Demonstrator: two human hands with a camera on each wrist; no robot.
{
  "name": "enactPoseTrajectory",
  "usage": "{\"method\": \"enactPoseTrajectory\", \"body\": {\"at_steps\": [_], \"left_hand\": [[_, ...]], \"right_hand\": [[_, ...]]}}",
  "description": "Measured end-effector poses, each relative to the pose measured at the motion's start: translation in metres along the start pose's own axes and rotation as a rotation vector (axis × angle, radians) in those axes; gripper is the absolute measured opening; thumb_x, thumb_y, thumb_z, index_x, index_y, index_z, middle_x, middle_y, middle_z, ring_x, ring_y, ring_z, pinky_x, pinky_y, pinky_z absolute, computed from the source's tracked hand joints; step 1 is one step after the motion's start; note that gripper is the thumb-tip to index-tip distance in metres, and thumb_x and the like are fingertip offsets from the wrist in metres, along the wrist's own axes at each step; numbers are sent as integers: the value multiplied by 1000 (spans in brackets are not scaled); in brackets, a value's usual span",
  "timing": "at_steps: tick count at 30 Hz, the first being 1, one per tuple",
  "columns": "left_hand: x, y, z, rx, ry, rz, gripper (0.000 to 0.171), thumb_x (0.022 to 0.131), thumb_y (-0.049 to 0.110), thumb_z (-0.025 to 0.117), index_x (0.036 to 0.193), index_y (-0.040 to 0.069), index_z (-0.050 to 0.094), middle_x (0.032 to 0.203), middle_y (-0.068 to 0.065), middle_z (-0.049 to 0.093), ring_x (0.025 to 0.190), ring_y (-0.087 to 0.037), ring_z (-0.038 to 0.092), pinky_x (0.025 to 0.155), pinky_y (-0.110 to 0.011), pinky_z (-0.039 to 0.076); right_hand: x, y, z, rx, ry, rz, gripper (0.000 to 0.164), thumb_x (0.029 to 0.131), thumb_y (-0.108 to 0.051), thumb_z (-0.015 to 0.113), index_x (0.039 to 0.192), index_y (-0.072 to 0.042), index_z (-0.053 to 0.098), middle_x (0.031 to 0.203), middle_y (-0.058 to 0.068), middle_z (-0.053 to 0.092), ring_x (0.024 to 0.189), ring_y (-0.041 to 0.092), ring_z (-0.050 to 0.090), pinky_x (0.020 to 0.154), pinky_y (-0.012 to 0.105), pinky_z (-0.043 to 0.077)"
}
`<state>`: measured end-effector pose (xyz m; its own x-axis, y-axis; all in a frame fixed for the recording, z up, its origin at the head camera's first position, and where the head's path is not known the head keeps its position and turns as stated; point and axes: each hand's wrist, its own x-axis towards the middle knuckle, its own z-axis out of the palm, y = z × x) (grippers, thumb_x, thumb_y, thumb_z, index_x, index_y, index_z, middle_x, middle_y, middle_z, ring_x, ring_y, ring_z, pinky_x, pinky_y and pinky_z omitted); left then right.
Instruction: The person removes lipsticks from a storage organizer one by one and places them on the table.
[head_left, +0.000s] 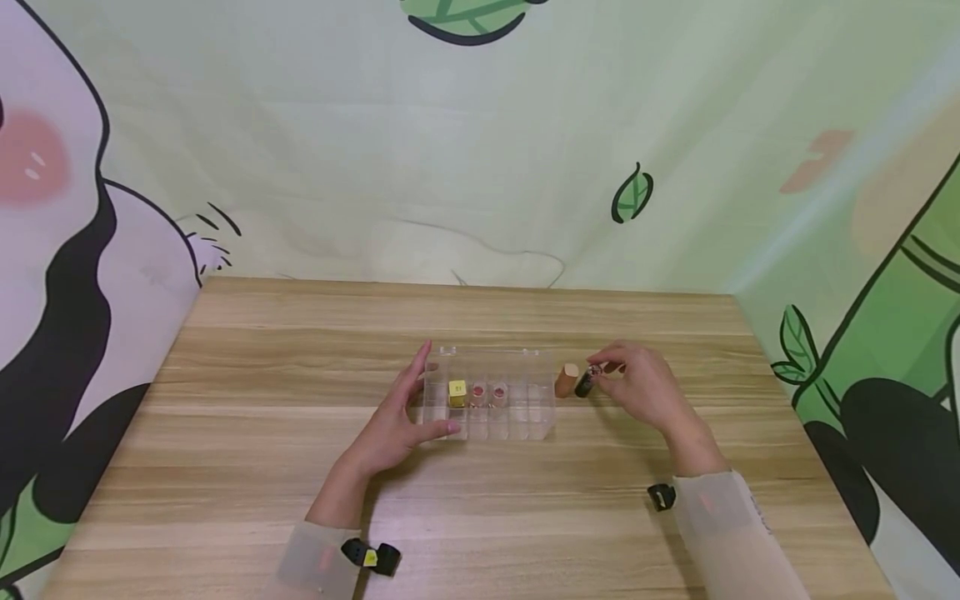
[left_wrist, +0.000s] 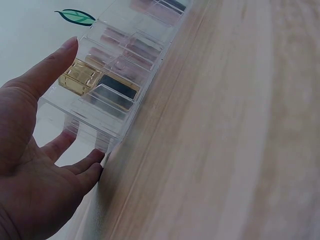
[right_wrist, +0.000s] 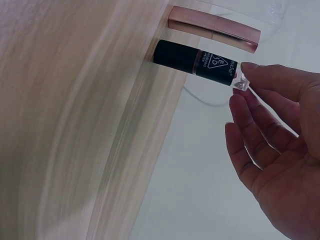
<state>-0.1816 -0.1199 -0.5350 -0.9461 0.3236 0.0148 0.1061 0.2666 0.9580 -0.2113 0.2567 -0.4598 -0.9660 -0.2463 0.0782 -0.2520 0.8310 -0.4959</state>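
A clear divided lipstick organizer [head_left: 531, 427] lies on the table. My left hand [head_left: 393, 429] grips its left end, the thumb along the near side and the fingers around the far corner. In its compartments stand a yellow-topped lipstick [head_left: 457, 393] and two clear-topped lipsticks with reddish centres [head_left: 488, 395]. My right hand [head_left: 641, 387] pinches the clear end of a black lipstick tube [right_wrist: 195, 61] between thumb and fingertips. White lettering shows on the tube. Just left of it, beside the organizer's right end, stands a rose-gold lipstick [head_left: 566, 381].
The wood-grain table [head_left: 525, 517] ends at the back against a pale green printed cloth [head_left: 337, 167]. Black straps with small devices [head_left: 372, 557] sit at the wrists over light sleeves. The organizer's right compartments show no lipsticks.
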Motion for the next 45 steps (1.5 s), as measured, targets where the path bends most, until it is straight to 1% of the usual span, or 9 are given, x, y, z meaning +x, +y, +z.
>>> {"method": "enactPoseTrajectory", "body": {"at_steps": [8,13,16,20,27,33,38,41,45], "left_hand": [[0,0,-2,12,-4,-4,121,80,26,91,161,56,6,168,-13,29,151,-48,34,125,-66,22],[1,1,-1,9,-9,-15,122,80,27,91,161,58,5,170,-13,25,152,-46,34,125,-65,22],[1,0,0,5,-10,-16,122,80,27,91,160,59,5,169,-11,27,152,-46,34,125,-64,22],[2,-1,0,-2,-11,-12,122,80,27,91,160,60,5,167,-9,31,152,-45,34,126,-64,22],[1,0,0,-2,-5,-18,123,78,30,92,159,60,5,169,-9,28,152,-46,33,124,-67,21],[0,-2,0,-13,1,-17,124,78,28,92,159,60,4,166,-6,33,152,-45,33,125,-68,19],[-1,-5,0,-8,9,-18,126,77,27,93,159,60,3,167,-6,33,151,-45,35,124,-69,19],[0,-5,1,-12,7,-15,126,77,26,93,159,60,4,167,-7,33,151,-46,36,124,-68,19],[1,-3,1,-17,5,-11,125,77,26,93,160,59,5,166,-8,33,151,-46,36,125,-67,20]], "right_hand": [[0,-3,-4,4,32,-6,26,90,-10,79,116,-5,78,117,12,74,99,31,72,86,51,58],[-1,-5,-4,12,46,-12,25,90,-9,79,115,-6,79,117,11,74,100,31,72,86,51,58],[-2,-9,-5,18,57,-13,25,90,-9,79,115,-7,79,118,10,73,101,31,72,87,50,58],[-3,-16,-6,41,78,-22,25,90,-8,79,114,-7,79,117,10,73,102,31,71,88,50,58],[-6,-37,-4,78,82,-47,26,90,-10,80,115,-7,79,118,10,72,102,32,68,88,52,58],[-5,-55,4,108,81,-113,30,87,-5,81,116,-8,79,114,9,73,99,32,70,79,44,60],[-6,-68,14,121,49,-178,30,87,-5,81,117,-8,78,112,8,73,87,24,70,73,37,61],[-7,-75,19,112,31,-180,31,87,-8,82,118,-9,78,111,7,72,81,16,68,70,30,59],[-7,-84,25,101,29,-170,32,86,-12,84,118,-11,78,112,6,72,77,11,62,67,24,52]]}}
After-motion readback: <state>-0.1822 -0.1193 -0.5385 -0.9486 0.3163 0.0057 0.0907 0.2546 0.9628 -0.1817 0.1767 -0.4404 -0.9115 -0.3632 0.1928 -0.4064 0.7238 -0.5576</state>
